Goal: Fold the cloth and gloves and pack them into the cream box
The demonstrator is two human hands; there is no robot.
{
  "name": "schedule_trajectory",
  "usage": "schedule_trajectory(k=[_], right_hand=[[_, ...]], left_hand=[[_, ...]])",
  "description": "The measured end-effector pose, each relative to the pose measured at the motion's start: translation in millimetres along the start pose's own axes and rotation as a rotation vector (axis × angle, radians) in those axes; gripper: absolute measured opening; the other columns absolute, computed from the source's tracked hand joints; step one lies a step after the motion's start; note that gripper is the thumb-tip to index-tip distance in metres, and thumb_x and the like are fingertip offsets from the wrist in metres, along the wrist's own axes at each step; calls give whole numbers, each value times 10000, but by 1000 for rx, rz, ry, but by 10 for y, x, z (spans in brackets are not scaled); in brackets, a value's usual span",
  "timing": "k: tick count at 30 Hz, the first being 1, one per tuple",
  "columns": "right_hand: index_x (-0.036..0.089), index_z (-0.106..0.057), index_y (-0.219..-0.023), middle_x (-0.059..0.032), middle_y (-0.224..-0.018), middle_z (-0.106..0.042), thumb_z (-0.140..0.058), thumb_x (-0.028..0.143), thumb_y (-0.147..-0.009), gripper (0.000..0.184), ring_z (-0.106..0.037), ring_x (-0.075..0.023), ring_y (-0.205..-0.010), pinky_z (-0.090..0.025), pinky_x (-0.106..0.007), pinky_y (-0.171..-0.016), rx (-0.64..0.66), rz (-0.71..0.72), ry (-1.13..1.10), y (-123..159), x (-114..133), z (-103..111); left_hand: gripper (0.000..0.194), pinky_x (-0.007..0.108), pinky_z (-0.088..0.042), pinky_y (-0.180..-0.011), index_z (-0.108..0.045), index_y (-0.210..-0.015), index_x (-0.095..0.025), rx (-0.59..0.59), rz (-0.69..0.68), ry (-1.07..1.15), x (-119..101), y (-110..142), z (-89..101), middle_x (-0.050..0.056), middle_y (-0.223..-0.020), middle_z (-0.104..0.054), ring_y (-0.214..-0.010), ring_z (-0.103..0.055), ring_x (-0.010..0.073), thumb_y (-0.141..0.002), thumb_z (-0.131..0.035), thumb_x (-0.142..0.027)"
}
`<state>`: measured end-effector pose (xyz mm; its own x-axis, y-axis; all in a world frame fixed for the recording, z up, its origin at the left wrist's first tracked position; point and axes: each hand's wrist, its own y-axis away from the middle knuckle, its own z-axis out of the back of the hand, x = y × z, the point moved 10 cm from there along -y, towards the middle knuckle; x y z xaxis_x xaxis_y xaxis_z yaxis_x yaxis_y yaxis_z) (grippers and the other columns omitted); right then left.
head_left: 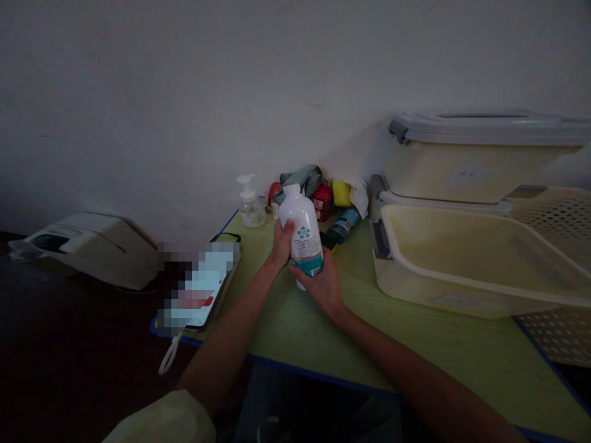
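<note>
Both my hands hold a white bottle (pixel 302 224) with a green and teal printed label, tilted slightly above the table. My left hand (pixel 280 245) wraps its left side, thumb on the front. Lower down, my right hand (pixel 327 284) grips the right side near the base. Behind the bottle lie a grey-green cloth (pixel 302 178), a red container (pixel 322 202), a yellow sponge-like block (pixel 341 193) and a blue bottle on its side (pixel 344 225). A clear pump bottle (pixel 252 209) with a white top stands to the left.
The green table (pixel 295 332) has a blue edge. A lit phone or tablet (pixel 203 289), partly blurred out, lies at its left. On the right are an open cream bin (pixel 415 289), a lidded bin (pixel 462 166) and a perforated basket (pixel 561 215). A white case (pixel 106 246) stands left of the table.
</note>
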<state>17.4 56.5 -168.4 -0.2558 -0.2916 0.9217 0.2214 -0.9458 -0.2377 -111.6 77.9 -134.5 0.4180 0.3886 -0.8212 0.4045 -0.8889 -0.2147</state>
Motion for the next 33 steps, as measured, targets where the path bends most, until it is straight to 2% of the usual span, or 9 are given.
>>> schedule_trajectory(k=[4, 7, 11, 19, 28, 33], right_hand=[[211, -462, -1085, -92, -1032, -636, -735, 434, -601, 598, -615, -266, -915, -487, -401, -759, 4, 6, 1, 5, 27, 6], [204, -460, -1082, -103, -1041, -633, -735, 432, -600, 599, -613, -273, -928, -485, -411, -770, 9, 2, 2, 7, 42, 9], [208, -462, -1075, -99, -1031, -636, -735, 422, -603, 585, -614, -269, -925, -486, -408, -773, 13, 4, -7, 7, 43, 5], [214, -463, -1086, -91, -1028, -638, -736, 424, -604, 592, -616, -267, -919, -492, -409, -764, 15, -1, -12, 4, 15, -2], [204, -463, -1083, -95, -1016, -639, -735, 430, -601, 598, -617, -269, -906, -493, -405, -752, 21, 4, -19, 6, 45, -3], [206, -465, -1071, -90, -1008, -639, -733, 418, -607, 576, -617, -261, -895, -493, -397, -753, 24, 6, -21, 6, 45, -4]], left_hand=[[751, 341, -532, -631, -593, -799, -170, 13, 62, 25, 76, -25, -14, 78, -698, -674, -853, -661, 279, -548, -447, -863], [770, 340, -531, -626, -603, -779, -185, 20, 108, 45, 125, -34, -15, 80, -706, -677, -872, -653, 279, -554, -389, -889], [780, 344, -530, -630, -608, -788, -185, 10, 105, 37, 135, -37, 6, 80, -702, -675, -870, -651, 280, -529, -409, -893], [686, 319, -520, -616, -606, -937, -161, -20, 8, -1, 41, -39, 58, 72, -720, -680, -799, -667, 260, -618, -546, -765], [610, 296, -514, -573, -612, -913, -163, -48, -29, -21, -26, -28, 98, 48, -680, -671, -737, -671, 237, -654, -571, -713], [616, 298, -521, -587, -604, -876, -161, -49, -43, -15, -48, -13, 84, 48, -710, -681, -745, -674, 240, -607, -611, -716]])
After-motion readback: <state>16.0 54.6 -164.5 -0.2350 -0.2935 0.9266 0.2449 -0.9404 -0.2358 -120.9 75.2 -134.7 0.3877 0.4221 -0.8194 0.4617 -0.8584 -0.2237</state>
